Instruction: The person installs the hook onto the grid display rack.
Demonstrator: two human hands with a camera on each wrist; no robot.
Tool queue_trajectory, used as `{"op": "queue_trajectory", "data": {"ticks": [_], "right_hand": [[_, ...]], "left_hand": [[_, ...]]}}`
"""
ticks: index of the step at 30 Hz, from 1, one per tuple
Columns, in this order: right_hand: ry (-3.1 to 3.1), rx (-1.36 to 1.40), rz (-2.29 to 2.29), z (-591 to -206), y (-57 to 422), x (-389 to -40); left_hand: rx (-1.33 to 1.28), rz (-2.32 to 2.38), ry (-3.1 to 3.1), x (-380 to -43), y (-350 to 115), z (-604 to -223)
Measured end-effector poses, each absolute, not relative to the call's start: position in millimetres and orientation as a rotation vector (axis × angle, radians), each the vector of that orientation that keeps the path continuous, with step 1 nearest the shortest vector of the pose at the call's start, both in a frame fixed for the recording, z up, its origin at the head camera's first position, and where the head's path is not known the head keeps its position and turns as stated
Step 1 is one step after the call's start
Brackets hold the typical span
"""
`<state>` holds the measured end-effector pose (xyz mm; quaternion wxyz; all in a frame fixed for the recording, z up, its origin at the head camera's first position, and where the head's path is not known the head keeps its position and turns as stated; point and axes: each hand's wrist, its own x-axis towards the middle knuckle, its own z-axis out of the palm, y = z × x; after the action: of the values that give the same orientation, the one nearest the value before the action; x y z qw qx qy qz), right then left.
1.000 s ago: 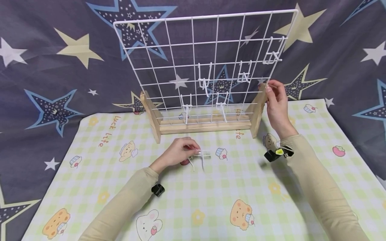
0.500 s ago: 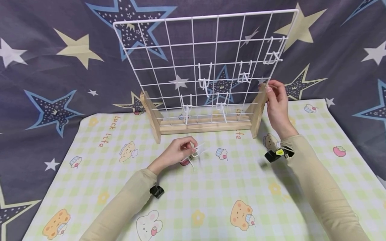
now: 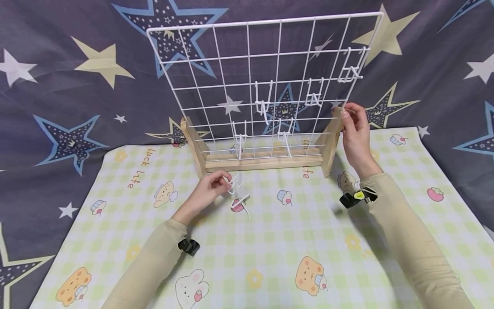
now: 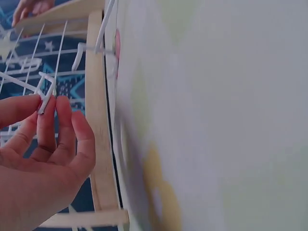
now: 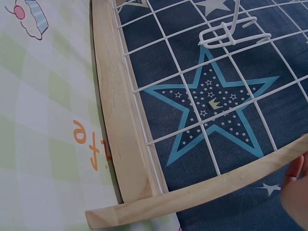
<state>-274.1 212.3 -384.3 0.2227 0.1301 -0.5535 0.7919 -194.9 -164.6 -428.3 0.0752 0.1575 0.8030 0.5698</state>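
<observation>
My left hand (image 3: 204, 193) pinches a white wire hook (image 3: 234, 186) between thumb and fingers, held just in front of the rack's left foot. In the left wrist view, the bent end of this hook (image 4: 47, 91) shows at the fingertips. A second white hook (image 3: 241, 203) lies on the tablecloth, right of that hand. My right hand (image 3: 356, 139) grips the top of the right wooden upright (image 3: 331, 139) of a display rack. Several white hooks, one of them a central hook (image 3: 263, 103), hang on the rack's white wire grid (image 3: 266, 21).
A wooden crossbar (image 3: 266, 163) joins the uprights at the bottom. The left wooden upright (image 3: 194, 148) stands behind my left hand. A green checked tablecloth (image 3: 270, 249) covers the table, and a dark star-patterned curtain (image 3: 69, 25) hangs behind the rack.
My left hand has moved left with one hook, lifting it away from the other, which stays on the cloth. The right hand keeps its grip on the upright.
</observation>
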Motion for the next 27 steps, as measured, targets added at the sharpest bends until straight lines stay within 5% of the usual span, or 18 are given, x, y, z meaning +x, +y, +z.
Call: {"op": "queue_trajectory", "data": {"ticks": [15, 27], "right_hand": [[-1.510, 0.382, 2.187, -384.9, 213.2, -273.7], [-1.500, 0.349, 2.209, -384.0, 211.5, -274.7]], "left_hand": [[0.297, 1.644, 2.385, -198.7, -210.2, -439.3], [0.441, 1.429, 2.454, -198.9, -215.3, -440.7]]}}
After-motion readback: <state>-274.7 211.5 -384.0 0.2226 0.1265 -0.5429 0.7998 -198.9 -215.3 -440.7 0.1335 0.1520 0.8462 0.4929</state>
